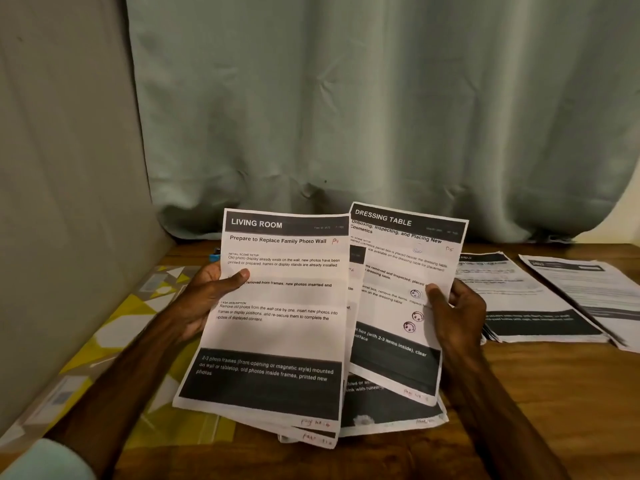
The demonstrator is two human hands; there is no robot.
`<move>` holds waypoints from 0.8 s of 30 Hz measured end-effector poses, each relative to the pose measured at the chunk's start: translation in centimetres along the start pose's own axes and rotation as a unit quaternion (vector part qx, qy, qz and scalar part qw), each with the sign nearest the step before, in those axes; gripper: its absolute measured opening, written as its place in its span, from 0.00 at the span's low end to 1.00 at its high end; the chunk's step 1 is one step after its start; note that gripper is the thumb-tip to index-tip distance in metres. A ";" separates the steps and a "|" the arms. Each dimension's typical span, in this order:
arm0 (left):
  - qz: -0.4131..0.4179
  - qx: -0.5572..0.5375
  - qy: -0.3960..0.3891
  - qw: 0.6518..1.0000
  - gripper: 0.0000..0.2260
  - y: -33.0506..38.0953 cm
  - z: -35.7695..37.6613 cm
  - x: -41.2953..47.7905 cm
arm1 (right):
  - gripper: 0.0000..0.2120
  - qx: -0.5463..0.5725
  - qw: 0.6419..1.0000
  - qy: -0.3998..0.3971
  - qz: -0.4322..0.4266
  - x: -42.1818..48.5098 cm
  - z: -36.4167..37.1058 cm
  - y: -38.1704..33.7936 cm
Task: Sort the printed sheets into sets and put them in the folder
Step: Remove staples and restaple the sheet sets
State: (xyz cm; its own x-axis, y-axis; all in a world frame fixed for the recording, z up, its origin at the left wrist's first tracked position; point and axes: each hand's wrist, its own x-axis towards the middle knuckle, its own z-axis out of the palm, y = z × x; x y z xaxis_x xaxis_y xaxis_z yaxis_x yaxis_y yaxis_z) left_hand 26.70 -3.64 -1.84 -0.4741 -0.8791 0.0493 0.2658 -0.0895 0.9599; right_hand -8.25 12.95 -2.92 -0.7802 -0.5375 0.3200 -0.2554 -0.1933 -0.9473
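- The left grip (207,296) is pinching the LIVING ROOM sheet (277,327) by its left edge, with the thumb flat on the print and the fingers tucked behind.
- Just right of the LIVING ROOM sheet, with its left edge slipped behind it, is the DRESSING TABLE sheet (398,268). The right grip (453,313) is clamped on that one's right edge, thumb on the front.
- More printed sheets (391,410) fan out behind and below the LIVING ROOM sheet, with red handwritten page notes near the bottom corners. Honestly can't tell which grip has those.
- Well off to the right of the LIVING ROOM sheet, two paper stacks lie flat on the wooden counter (519,393), a nearer stack (526,306) and an outer stack (595,289), side by side.
- Left of the LIVING ROOM sheet, under the left forearm, a yellow patterned folder (138,313) lies flat on the counter.
- A small blue thing (214,257) peeks out at the sheet's left edge, just above the left grip. It's too hidden to identify.
- Behind the LIVING ROOM sheet, a pale green curtain (381,98) hangs down to the counter.
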 end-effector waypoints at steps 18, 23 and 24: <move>0.020 0.009 0.070 0.997 0.21 1.2 -1.1 -0.1 | 0.11 0.018 0.996 0.084 0.018 0.6 -0.5 1.1; 0.022 0.015 0.100 0.995 0.20 1.4 -3.0 0.3 | 0.11 0.052 0.990 0.127 0.037 1.1 -1.5 0.6; 0.021 0.019 0.101 0.994 0.20 1.4 -3.3 0.4 | 0.12 0.060 0.989 0.135 0.033 1.1 -1.7 0.4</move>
State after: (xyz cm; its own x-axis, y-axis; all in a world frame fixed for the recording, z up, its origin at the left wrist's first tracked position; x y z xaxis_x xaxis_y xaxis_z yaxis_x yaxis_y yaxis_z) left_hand 29.67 -5.63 -1.38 -0.2841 -0.9581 0.0369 0.2481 -0.0363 0.9681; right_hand -10.24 13.68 -2.97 -0.9209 -0.3172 0.2264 -0.1417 -0.2688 -0.9527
